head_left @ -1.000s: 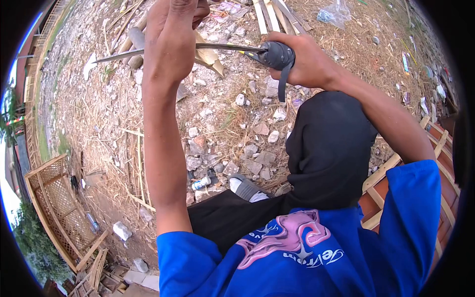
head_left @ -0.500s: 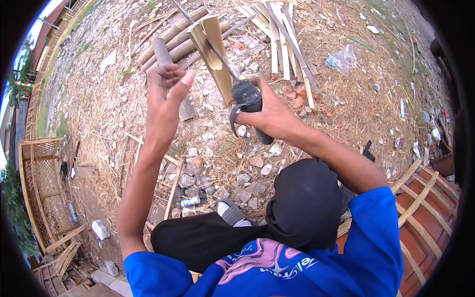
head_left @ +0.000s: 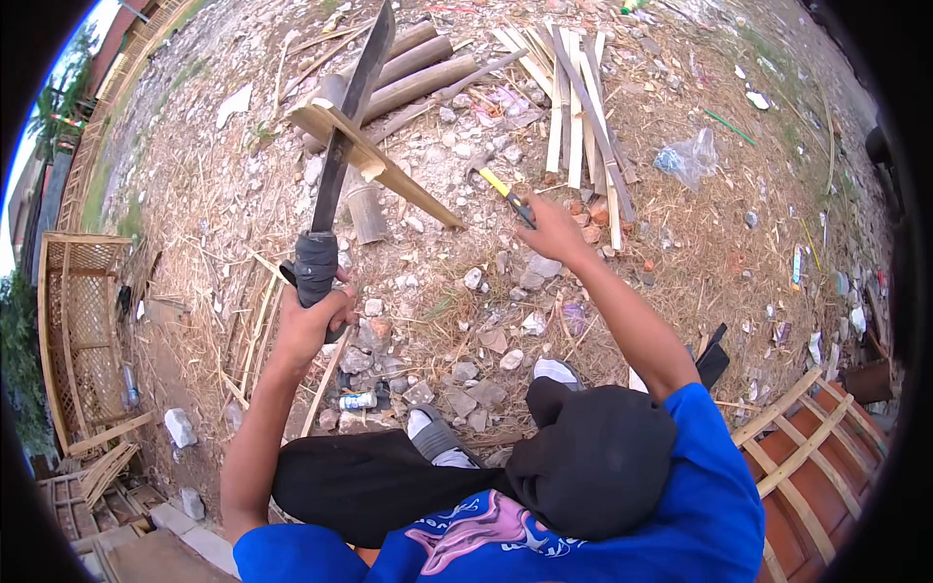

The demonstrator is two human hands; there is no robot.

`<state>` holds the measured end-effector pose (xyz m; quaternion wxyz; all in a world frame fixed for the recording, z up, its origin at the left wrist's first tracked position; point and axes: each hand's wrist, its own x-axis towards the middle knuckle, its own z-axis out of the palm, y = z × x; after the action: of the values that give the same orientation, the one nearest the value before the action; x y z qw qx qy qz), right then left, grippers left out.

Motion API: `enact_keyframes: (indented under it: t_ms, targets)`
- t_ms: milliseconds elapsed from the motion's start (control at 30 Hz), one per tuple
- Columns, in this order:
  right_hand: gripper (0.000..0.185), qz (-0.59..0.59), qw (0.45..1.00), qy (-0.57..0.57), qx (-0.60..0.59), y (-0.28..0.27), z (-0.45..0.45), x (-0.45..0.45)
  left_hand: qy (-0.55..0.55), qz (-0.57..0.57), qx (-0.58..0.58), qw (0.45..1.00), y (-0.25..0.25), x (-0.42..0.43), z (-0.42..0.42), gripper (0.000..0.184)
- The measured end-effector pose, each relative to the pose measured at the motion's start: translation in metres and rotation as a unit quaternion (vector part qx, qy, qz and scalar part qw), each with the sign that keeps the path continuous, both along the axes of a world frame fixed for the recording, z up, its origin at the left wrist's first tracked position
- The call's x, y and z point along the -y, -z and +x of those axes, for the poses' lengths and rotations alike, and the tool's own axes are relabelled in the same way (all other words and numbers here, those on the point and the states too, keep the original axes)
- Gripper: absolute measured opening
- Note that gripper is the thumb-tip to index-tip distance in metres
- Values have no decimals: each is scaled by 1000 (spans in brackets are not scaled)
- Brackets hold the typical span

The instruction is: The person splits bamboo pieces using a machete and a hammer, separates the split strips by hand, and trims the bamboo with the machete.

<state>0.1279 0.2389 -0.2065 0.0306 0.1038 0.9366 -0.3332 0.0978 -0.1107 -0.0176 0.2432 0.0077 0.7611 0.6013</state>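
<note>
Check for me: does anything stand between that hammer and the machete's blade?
Partly: the wood piece on the machete slants out between the lower blade and the hammer in the right hand. Above the wood, nothing visible stands in the way.

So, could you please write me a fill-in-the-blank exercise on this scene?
The left hand grips a large knife whose handle's colour is ____.
The right hand holds a hammer with a black and ____ handle.
As pictured, the plastic bag lies to the ____ of the wooden strips.

black; yellow; right

one machete [head_left: 331,190], one hammer [head_left: 497,184]
</note>
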Motion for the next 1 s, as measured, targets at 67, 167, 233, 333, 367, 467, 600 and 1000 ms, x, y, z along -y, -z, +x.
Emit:
enact_keyframes:
  t_ms: [67,167,233,333,367,467,600,1000]
  targets:
    - [49,93,995,9,32,54,2,-22,15,-28,2,999,-5,2,-5,23]
    - [52,137,988,33,55,84,9,-22,6,-62,11,998,-19,0,3,21]
    - [51,130,985,42,108,98,4,-18,-1,-82,18,996,-26,1,8,20]
    - [44,130,983,28,127,110,-9,-17,-1,-86,41,995,-30,9,13,23]
    - [42,142,982,33,122,113,-13,-15,-1,-84,34,996,-31,10,15,24]
    - [37,161,978,38,124,92,-25,-3,2,-88,18,996,-33,7,16,24]
    - [39,200,970,15,134,37,-45,-18,7,-58,0,998,-30,6,10,24]
    - [18,-434,856,155,235,-20,75,-15,31,-8,18,999,-20,39,-13,23]
